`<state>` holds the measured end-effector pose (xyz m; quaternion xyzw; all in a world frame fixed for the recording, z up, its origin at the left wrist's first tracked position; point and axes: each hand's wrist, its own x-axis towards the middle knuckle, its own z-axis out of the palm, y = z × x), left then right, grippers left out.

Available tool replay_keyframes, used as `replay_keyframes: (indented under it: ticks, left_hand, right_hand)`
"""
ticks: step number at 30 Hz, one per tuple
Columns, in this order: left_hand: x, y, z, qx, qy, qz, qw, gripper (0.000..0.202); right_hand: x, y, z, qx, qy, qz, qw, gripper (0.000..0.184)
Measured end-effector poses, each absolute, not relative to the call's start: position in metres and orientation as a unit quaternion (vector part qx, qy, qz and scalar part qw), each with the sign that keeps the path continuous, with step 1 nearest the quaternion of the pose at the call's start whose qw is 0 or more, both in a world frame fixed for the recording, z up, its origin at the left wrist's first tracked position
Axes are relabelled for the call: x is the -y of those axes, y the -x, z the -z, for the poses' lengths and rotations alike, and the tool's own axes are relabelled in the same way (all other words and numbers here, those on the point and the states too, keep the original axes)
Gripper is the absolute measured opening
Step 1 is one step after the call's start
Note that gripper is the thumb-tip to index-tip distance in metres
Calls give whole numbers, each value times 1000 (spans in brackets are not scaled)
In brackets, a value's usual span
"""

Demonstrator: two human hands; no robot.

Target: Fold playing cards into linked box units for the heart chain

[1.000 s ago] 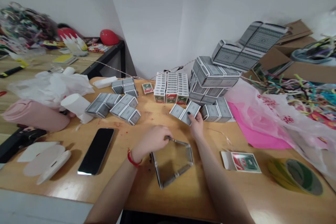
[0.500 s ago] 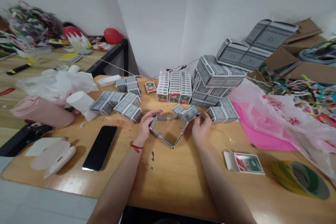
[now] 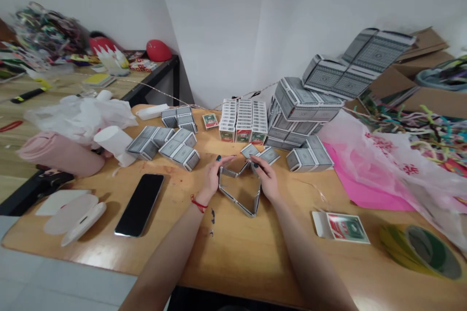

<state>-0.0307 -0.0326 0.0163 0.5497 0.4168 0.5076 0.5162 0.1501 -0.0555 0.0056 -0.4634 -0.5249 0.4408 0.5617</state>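
A heart-like frame of joined grey-and-white card pieces stands on the wooden table between my hands, open in the middle. My left hand curves along its left side, fingers over the upper edge. Against the right side presses my right hand, its fingertips bent over the top near the notch. Just behind the frame lies a grey card-patterned piece, partly covered by my right fingers. Grey block shapes made of card boxes sit to the left, and another block is to the right.
Small card boxes stand in rows at the back, beside a tall leaning stack of grey blocks. A phone and white case lie left. An opened card box, yellow-green tape roll and pink sheet are right.
My right hand has moved left, away from the right-hand block and onto the frame. My left hand has shifted slightly right. The frame has moved right and looks narrower.
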Motion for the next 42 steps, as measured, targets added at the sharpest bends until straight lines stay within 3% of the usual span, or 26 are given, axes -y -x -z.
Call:
replay_keyframes:
  ticks: [6, 13, 17, 22, 24, 29, 34, 42]
  left_hand:
    - [25, 31, -13, -448, -569, -491, 485, 24]
    - [22, 28, -8, -402, -470, -574, 536, 27]
    - [26, 36, -12, -359, -474, -586, 551, 30]
    - [29, 44, -11, -324, -518, -562, 557, 34]
    - [28, 43, -9, -319, -519, -562, 559, 35]
    - [29, 37, -11, -332, -505, -598, 527, 12]
    - [37, 29, -22, -346, -590, -535, 496, 28]
    - [34, 25, -17, -397, -636, -451, 484, 21]
  right_hand:
    - [56, -155, -9, 592, 441, -419, 528, 22]
    - [52, -150, 6, 512, 484, -423, 570, 12]
    - [56, -151, 2, 495, 487, -409, 592, 15]
    - [68, -151, -4, 532, 419, -443, 587, 41]
    - [71, -150, -1, 541, 447, -429, 569, 41]
    - [68, -149, 8, 500, 529, -357, 586, 32]
    - [65, -152, 9, 454, 537, -343, 623, 29]
    - [67, -153, -6, 483, 512, -402, 586, 19]
